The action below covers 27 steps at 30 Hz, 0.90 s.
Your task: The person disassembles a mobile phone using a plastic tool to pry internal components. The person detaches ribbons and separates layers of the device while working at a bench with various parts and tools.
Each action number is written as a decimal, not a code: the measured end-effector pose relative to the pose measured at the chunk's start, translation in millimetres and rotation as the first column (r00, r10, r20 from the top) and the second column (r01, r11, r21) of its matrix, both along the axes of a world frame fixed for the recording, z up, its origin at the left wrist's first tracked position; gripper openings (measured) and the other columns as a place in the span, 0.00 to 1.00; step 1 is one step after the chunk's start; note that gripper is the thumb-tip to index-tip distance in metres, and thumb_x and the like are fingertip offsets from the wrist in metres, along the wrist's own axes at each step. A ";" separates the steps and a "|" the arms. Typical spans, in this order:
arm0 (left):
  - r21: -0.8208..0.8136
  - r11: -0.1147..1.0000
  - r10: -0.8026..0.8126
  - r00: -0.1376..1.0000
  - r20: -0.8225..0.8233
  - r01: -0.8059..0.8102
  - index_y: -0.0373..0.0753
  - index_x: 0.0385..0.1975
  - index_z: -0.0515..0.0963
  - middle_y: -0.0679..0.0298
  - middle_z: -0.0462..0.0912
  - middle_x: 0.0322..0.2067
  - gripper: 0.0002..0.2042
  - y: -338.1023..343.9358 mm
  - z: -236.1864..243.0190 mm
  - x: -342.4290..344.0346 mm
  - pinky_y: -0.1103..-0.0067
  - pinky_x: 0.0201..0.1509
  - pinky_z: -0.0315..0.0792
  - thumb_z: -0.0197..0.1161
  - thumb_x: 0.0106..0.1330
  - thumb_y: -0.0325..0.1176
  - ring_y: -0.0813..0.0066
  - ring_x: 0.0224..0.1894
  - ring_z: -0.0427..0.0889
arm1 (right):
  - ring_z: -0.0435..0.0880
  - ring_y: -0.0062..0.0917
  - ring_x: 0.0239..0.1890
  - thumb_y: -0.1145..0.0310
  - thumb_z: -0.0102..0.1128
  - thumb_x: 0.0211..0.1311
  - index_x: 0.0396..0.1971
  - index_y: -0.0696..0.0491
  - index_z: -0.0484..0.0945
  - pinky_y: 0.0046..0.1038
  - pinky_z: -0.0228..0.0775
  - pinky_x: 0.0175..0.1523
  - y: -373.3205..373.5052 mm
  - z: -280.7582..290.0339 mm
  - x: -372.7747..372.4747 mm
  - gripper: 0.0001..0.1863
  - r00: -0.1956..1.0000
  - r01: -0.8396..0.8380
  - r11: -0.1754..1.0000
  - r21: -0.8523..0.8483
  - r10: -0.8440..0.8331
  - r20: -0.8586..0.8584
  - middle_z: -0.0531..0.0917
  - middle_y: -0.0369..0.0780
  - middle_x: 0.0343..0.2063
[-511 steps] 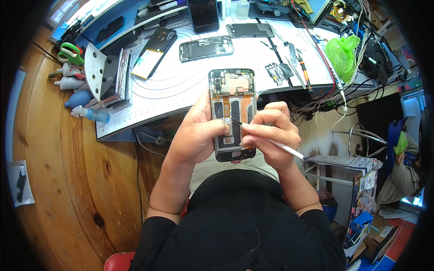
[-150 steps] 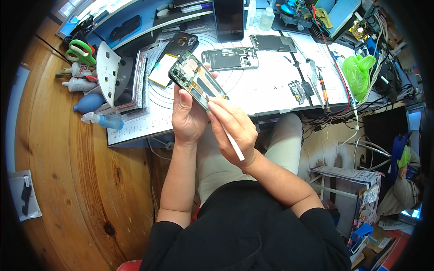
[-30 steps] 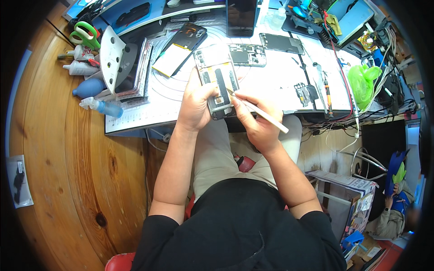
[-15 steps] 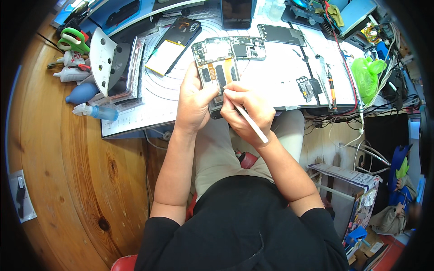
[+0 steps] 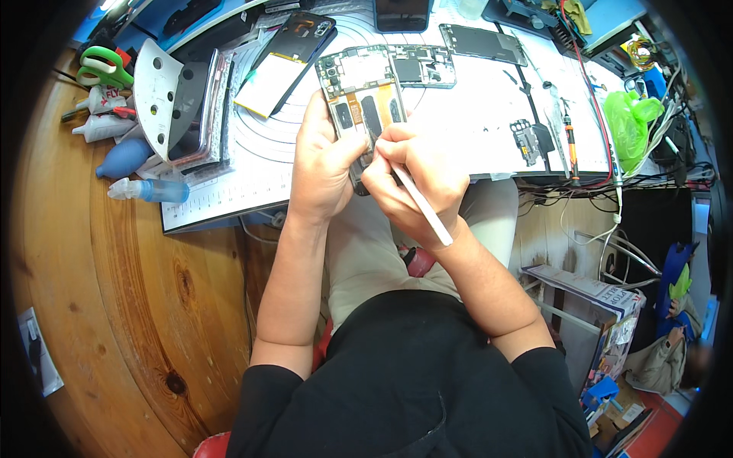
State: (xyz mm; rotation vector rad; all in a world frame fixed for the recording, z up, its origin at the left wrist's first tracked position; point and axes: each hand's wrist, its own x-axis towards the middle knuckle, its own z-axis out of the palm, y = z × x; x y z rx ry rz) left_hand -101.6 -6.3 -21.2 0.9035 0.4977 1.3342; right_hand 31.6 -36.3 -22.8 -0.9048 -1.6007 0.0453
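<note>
Fingers of the left hand (image 5: pixel 324 168) wrap the opened phone (image 5: pixel 369 111), the thumb laid over its lower left side; from my remote post, through the head view, I see those of the right hand (image 5: pixel 421 172) pinching a slim white-handled tool (image 5: pixel 422 203), its tip hidden at the phone's lower half, so I cannot tell whether it touches; the phone is held up at the desk's near edge, top leaning slightly left, orange strips and dark recesses facing me; on the white worktop (image 5: pixel 477 114) I make out a second opened phone (image 5: pixel 431 67) just right of the first one's top, and a dark panel (image 5: pixel 482 46) beyond; farther right are an orange-handled screwdriver (image 5: pixel 569 139) and a green plastic bag (image 5: pixel 628 128); at far left, a blue spray bottle (image 5: pixel 163 191).
</note>
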 end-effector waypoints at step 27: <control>-0.017 1.000 -0.023 1.000 -0.002 0.023 0.30 0.66 0.60 0.49 0.78 0.57 0.29 -1.6 8.5 1.8 0.66 0.63 0.79 0.49 0.61 0.12 0.60 0.57 0.83 | 0.85 0.28 0.26 0.84 0.66 0.43 0.29 0.59 0.79 0.27 0.77 0.33 -12.6 6.8 10.3 0.11 0.991 -0.096 0.985 -0.143 0.107 0.076 0.86 0.44 0.29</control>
